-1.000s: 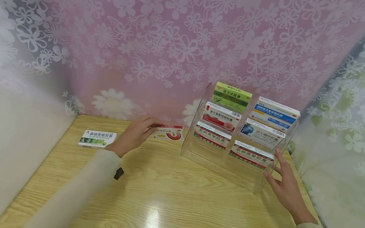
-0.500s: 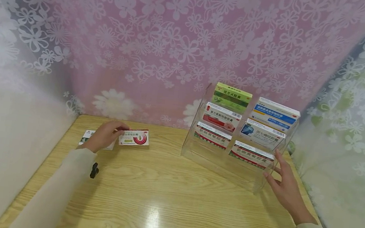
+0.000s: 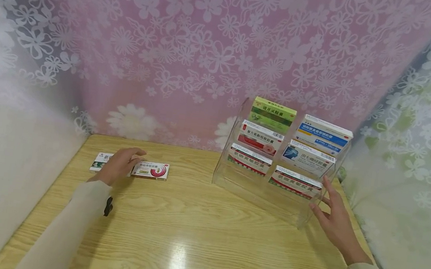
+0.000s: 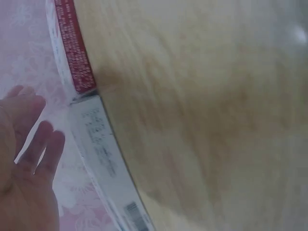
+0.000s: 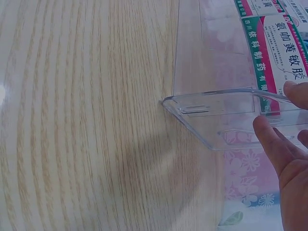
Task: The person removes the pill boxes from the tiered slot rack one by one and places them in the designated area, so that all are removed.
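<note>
Red-white medicine box flat on the tabletop, at about 10 o'clock from the frame centre, just beside a green-white box to its left. Left hand over the seam between the two boxes, fingers straight, grip released, cannot tell if fingertips touch the red-white box. In the left wrist view, both boxes edge-on, end to end, fingers spread and apart from them. Judged: two boxes out of the rack and laid down, six left standing in the clear acrylic rack at 2 o'clock. Right hand at the rack's right front corner, fingers straight, steadying the clear wall, grip released, nothing clasped; right wrist view shows fingertips at the rim. Floral curtain behind, close to the rack. Nothing blocking between left hand and rack; bare wood in between.
</note>
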The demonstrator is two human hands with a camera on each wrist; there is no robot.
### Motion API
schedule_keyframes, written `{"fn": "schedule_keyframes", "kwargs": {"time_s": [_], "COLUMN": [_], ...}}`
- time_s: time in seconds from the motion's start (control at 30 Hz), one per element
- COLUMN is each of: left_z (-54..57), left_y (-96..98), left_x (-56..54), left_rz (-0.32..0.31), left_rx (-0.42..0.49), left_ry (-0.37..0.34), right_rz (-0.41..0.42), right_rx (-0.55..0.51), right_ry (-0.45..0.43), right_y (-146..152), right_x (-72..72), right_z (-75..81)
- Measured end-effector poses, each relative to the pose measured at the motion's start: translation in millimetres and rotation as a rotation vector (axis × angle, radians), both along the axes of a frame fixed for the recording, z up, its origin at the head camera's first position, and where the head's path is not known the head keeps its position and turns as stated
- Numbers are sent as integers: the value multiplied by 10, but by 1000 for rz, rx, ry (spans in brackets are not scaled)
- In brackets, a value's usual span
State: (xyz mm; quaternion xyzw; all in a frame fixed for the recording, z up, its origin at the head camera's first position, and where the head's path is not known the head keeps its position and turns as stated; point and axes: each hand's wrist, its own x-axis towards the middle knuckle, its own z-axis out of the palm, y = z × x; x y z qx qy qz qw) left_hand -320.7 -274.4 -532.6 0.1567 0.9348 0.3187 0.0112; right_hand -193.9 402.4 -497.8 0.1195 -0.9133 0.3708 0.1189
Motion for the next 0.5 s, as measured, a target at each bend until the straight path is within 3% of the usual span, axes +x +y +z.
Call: {"fn": "schedule_keyframes", "kwargs": {"time_s": [0.13, 0.3, 0.37, 0.5], "left_z": [-48, -204, -231, -193], "left_y": [-82, -181, -182, -139], "left_x": [79, 136, 153, 226], "left_rz": [5, -29, -4, 58], "left_rx": [-20, -115, -151, -171], "left_ry": [22, 218, 247, 191], "right_rz": [-4, -7, -7, -12], "right_rx": [4, 1, -2, 9], "right_ry": [-1, 3, 2, -3], "right_y": [1, 4, 1, -3], "right_x": [-2, -1, -2, -6], "right_z": [-4, 3, 8, 8]}}
